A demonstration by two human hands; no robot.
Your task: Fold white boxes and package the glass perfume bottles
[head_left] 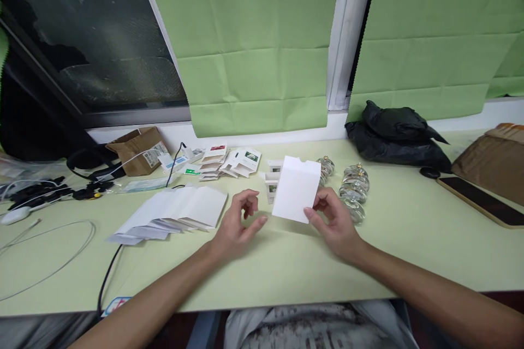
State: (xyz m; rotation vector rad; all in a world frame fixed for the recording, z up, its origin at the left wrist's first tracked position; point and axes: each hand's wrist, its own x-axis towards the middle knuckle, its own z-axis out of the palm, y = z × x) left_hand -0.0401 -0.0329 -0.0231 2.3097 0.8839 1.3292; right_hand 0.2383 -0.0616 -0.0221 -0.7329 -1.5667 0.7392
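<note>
My right hand (pixel 333 223) pinches the lower right corner of a white paper sleeve (pixel 297 188), which has a small notch in its top edge and is raised above the table. To the left of the sleeve, my left hand (pixel 241 223) is held with its fingers curved and apart, touching nothing. Beside it lies a fanned stack of similar white sleeves (pixel 176 212). Small white boxes (pixel 271 182) stand partly hidden behind the raised sleeve. Past my right hand are glass jars with gold-coloured knobs (pixel 354 188), lying in a row.
Folded white cartons with printed pictures (pixel 231 161) sit at the back, near an open brown box (pixel 139 152). A black plastic bag (pixel 397 136) and a phone (pixel 483 202) are on the right. Cables (pixel 53 234) spread over the left side of the table (pixel 286 278).
</note>
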